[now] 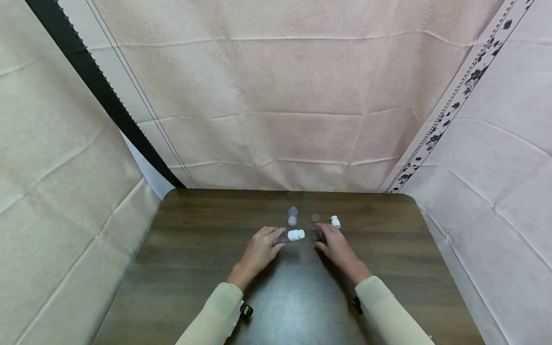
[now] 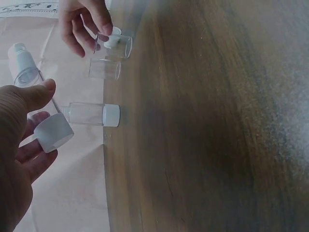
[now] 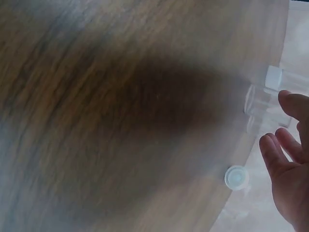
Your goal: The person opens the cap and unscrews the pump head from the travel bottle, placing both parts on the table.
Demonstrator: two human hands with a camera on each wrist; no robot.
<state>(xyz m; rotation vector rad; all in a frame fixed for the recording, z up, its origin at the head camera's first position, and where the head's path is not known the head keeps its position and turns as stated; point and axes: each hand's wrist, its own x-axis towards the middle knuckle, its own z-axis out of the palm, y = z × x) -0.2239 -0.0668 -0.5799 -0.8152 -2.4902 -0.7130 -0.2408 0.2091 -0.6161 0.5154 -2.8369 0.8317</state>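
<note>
My left hand (image 1: pixel 261 247) grips a clear pump bottle (image 1: pixel 281 237) tilted onto its side, its white pump head (image 1: pixel 296 235) pointing right. The left wrist view shows the bottle's white base (image 2: pixel 54 133) between the fingers. My right hand (image 1: pixel 338 247) is at a clear cap (image 3: pixel 264 105) on the table, thumb on one side and fingers on the other; a firm hold is not visible. Behind that cap stands a second clear cap (image 1: pixel 316 217). A clear bottle with a white base (image 2: pixel 111 115) stands upright, without a pump. To the right sits a loose white pump (image 1: pixel 335 221).
The brown wooden table (image 1: pixel 181 268) has rounded far corners. Pale patterned cloth (image 1: pixel 276 96) hangs behind its far edge, with more cloth (image 1: pixel 496 201) at both sides. Most small parts stand close together near the far edge.
</note>
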